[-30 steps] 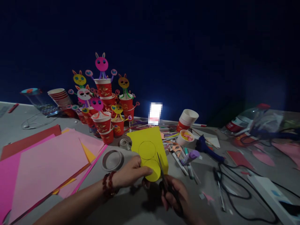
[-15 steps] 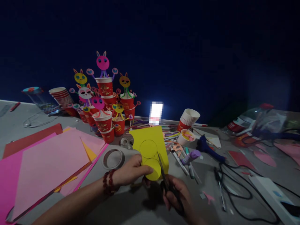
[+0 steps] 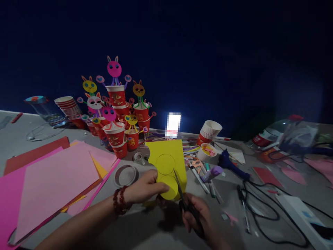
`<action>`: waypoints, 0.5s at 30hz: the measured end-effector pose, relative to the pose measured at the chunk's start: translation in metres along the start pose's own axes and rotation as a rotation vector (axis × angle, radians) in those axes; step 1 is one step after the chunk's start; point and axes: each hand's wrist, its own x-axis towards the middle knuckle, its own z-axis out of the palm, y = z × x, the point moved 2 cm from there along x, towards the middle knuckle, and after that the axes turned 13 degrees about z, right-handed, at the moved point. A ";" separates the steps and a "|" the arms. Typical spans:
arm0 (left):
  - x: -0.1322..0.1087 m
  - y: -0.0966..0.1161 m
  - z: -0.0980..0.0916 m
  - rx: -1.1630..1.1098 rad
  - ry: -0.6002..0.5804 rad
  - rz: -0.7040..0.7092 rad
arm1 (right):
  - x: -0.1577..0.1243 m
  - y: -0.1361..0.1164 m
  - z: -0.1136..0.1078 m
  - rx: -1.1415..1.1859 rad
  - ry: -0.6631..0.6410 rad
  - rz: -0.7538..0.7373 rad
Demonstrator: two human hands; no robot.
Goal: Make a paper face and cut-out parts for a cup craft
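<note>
A yellow sheet of paper (image 3: 164, 149) with circles drawn on it is pinched by my left hand (image 3: 145, 190), thumb on top of a partly cut-out circle (image 3: 170, 190). My right hand (image 3: 199, 211) grips black-handled scissors (image 3: 186, 201) by the loops. Their blades lie at the right edge of that circle, pointing up toward the uncut drawn circle (image 3: 165, 164). The fingers of my left hand beneath the paper are mostly hidden. A roll of tape (image 3: 125, 176) lies just left of the paper.
Bunny figures in red paper cups (image 3: 116, 97) stand stacked at back left. Coloured paper sheets (image 3: 65, 173) spread on the left. To the right are pens, a purple glue stick (image 3: 212, 174), a blue glue gun (image 3: 234, 166), cables and a plastic bottle (image 3: 275, 132). A bright screen (image 3: 173, 125) stands at the back.
The scissor blades have shifted slightly left along the circle's edge. The yellow sheet has turned a little, its top moving right. Both hands keep their hold.
</note>
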 end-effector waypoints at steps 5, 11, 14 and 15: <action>0.000 0.000 -0.002 -0.054 -0.024 -0.001 | 0.000 -0.004 -0.001 -0.062 0.005 0.001; -0.002 0.001 -0.003 -0.072 -0.015 -0.016 | 0.000 -0.006 -0.003 -0.097 0.007 0.000; -0.003 0.002 -0.004 -0.071 -0.010 -0.011 | 0.000 -0.006 -0.003 -0.098 0.011 0.009; -0.003 0.002 -0.004 -0.072 -0.004 -0.011 | 0.000 -0.007 -0.003 -0.099 0.013 0.012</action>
